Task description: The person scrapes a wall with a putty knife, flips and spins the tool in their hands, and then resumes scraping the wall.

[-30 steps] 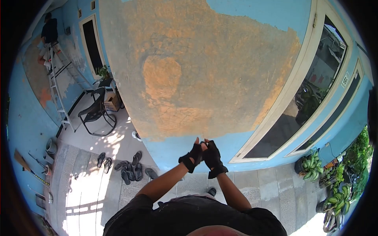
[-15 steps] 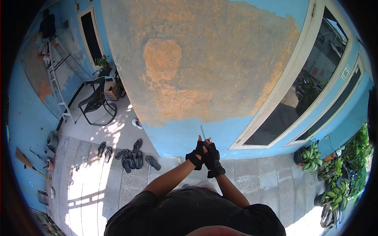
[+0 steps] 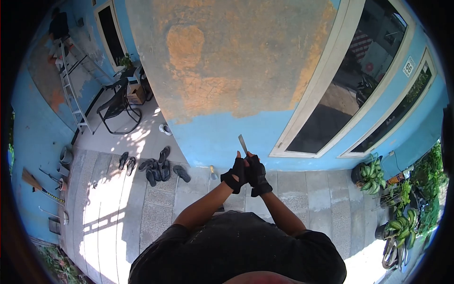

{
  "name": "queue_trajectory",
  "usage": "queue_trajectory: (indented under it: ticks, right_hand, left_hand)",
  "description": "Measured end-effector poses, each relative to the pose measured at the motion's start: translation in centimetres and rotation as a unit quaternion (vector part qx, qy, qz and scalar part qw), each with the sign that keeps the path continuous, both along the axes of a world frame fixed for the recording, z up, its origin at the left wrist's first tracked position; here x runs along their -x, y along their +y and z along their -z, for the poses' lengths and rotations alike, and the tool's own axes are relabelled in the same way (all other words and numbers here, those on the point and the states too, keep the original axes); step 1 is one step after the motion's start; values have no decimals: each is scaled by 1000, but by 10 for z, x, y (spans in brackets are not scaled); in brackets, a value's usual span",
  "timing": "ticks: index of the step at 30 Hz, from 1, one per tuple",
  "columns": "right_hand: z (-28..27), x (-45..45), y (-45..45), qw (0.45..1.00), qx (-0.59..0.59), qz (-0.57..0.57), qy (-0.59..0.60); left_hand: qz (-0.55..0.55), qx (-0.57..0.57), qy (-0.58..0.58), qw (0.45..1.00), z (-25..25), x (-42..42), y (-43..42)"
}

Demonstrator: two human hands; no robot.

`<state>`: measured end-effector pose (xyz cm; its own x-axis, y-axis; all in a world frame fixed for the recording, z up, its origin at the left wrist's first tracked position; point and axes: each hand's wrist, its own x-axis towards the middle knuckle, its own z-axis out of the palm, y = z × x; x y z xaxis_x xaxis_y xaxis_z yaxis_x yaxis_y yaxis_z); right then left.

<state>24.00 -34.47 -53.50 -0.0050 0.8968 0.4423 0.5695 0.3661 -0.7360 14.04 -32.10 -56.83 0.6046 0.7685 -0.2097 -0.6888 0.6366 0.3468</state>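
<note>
1. Scraper-like blade (image 3: 242, 144), thin and grey, points up from between the hands, tilted slightly with its tip to the left. It is in front of the blue band of the wall (image 3: 265, 134), below the ragged lower edge of the bare patch and left of the window frame's (image 3: 287, 136) bottom corner. Whether the tip touches the wall, I cannot tell.

2. Right hand (image 3: 256, 171), in a fingerless glove, has its fingers curled in around the blade's lower end. Any handle is hidden inside the grip.

3. Left hand (image 3: 236, 172), gloved likewise, is pressed against the right, thumb up beside the blade. Its fingers are bent and close together; whether they grip too, I cannot tell.

4. By its look, the blade should be light and fairly stiff, perhaps with a little spring towards the tip. Breakage seems unlikely; a sharp edge is the likelier worry, with bare fingertips so near.

5. Best hold: low, at the covered end, fingers wrapped and clear of the edges. Smooth metal could slip if pinched higher.

6. On the paving (image 3: 295, 189), near the wall's bottom edge, is a yellow-handled tool (image 3: 212, 169), with a sandal (image 3: 181, 173) to its left.
</note>
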Motion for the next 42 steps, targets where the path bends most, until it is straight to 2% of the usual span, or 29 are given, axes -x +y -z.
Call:
queue_trajectory:
  ticks: [1,2,3,4,8,10,11,12,14,15,16,18,19,20,21,24,27,28,29,30,31,32,34,35,36,38,40,41,42]
  right_hand:
    - [-9,-10,-9,990,104,-26,87]
    - [-17,-20,-19,990,104,-21,88]
    - [-27,-30,-31,989,126,6,76]
    - [-32,-39,-45,986,149,31,63]
    - [-21,-58,-110,998,25,-13,50]
    - [-4,-68,-140,1000,-21,-9,-17]
    - [1,-73,-149,994,-72,2,-85]
    - [-1,-80,-154,994,-73,-2,-84]
    - [-6,-98,-159,991,86,65,82]
    - [-11,-107,-163,969,173,95,151]
    - [-23,-107,-174,969,172,94,152]
    - [-45,-106,-195,991,75,75,86]
    - [-42,-103,-202,998,2,49,47]
    - [-48,-94,-214,999,-9,24,43]
    - [-48,-87,-223,999,-31,3,28]
    - [-35,-88,-236,997,-73,-1,-8]
    - [-26,-106,-233,983,85,89,139]
    - [-49,-106,-241,965,172,138,143]
    - [-45,-104,-245,984,57,137,94]
    - [-40,-100,-253,989,-55,133,42]
    - [-56,-92,-268,994,-72,84,4]
    - [-64,-79,-283,998,-3,26,51]
    - [-70,-51,-302,996,32,-70,49]
    - [-40,-40,-295,993,-84,-78,-11]
    - [-22,-31,-297,997,-31,-67,-23]
    - [-24,-25,-293,996,29,-55,58]
    - [-17,-25,-279,989,103,-45,100]
    - [-13,-24,-278,973,177,-27,144]
    - [-18,-24,-282,973,177,-36,144]
  left_hand:
    - [0,0,-42,999,6,-5,-11]
    - [-1,-3,-86,996,11,-12,-19]
    - [-13,47,-70,996,-32,-19,-46]
    - [-12,51,-73,996,-25,-26,-63]
    - [-60,-2,-155,986,37,-57,-108]
    - [-147,38,-4,988,29,-82,-137]
    - [-151,68,-31,986,-16,-88,-162]
    - [-155,67,-31,985,-19,-89,-171]
    - [12,-4,-241,971,-22,-89,-191]
    - [-11,22,-133,991,-55,-91,-206]
    - [-12,20,-131,991,-61,-91,-213]
    - [-62,93,17,994,-67,-86,-225]
    - [-61,95,18,993,-42,-84,-225]
    - [-21,54,-109,992,3,-82,-216]
    - [19,10,-234,972,5,-80,-217]
    - [40,5,-273,961,-2,-90,-232]
    - [-4,-44,-111,993,-51,-79,-266]
    - [-33,-48,-30,998,-59,-71,-272]
    - [-54,-74,56,994,-37,-63,-270]
    - [-57,-78,53,994,-33,-57,-275]
    - [-134,-72,145,978,-30,-50,-283]
    - [-212,-59,238,946,-26,-42,-294]
    - [-271,-64,159,947,-29,-38,-309]
    - [-244,-57,123,960,-35,-42,-321]
    - [-213,-53,87,972,-58,-46,-335]
    - [-270,-25,146,951,-8,-42,-330]
    - [-130,-184,-143,964,-25,-18,-330]
    - [-182,-120,-35,975,-59,-14,-345]
    - [-190,-122,-33,974,-55,-11,-347]
